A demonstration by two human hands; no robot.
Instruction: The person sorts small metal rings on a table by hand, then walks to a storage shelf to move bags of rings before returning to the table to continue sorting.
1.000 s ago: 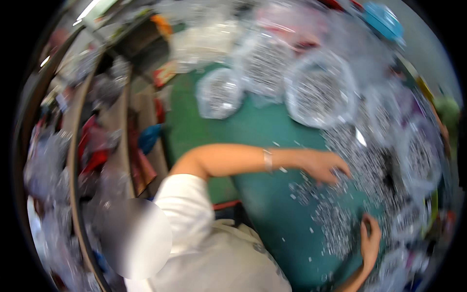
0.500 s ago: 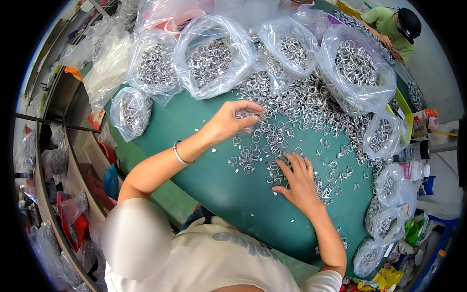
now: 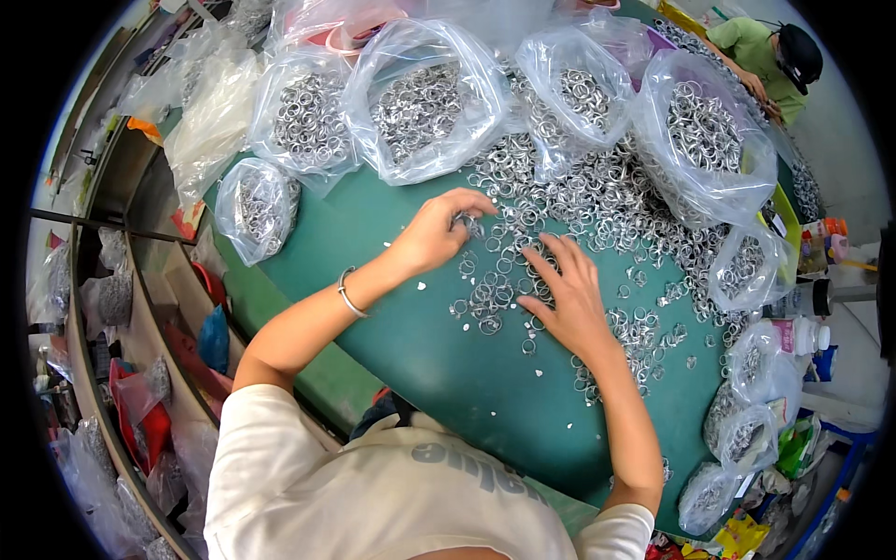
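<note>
My left hand (image 3: pixel 437 231) is curled over the table, with a few small silvery metal rings (image 3: pixel 469 224) between its thumb and fingers. To its right, my right hand (image 3: pixel 571 301) is palm down with fingers apart, the fingertips touching loose rings at the edge of the big pile (image 3: pixel 597 191). A small cluster of rings (image 3: pixel 490 301) lies between and in front of the two hands. More rings (image 3: pixel 644 338) are scattered right of my right wrist. Small pale flat bits (image 3: pixel 422 287) dot the green tabletop (image 3: pixel 420 345).
Clear plastic bags of rings (image 3: pixel 415 107) line the far side, with a smaller bag (image 3: pixel 257 210) at left and several down the right edge. Shelves (image 3: pixel 140 308) with bags stand at left. A person in a green shirt (image 3: pixel 747 47) works at the far right.
My right hand has moved forward, farther from me, into the rings by the pile. My left hand has drawn slightly back left, its fingers closing more around rings.
</note>
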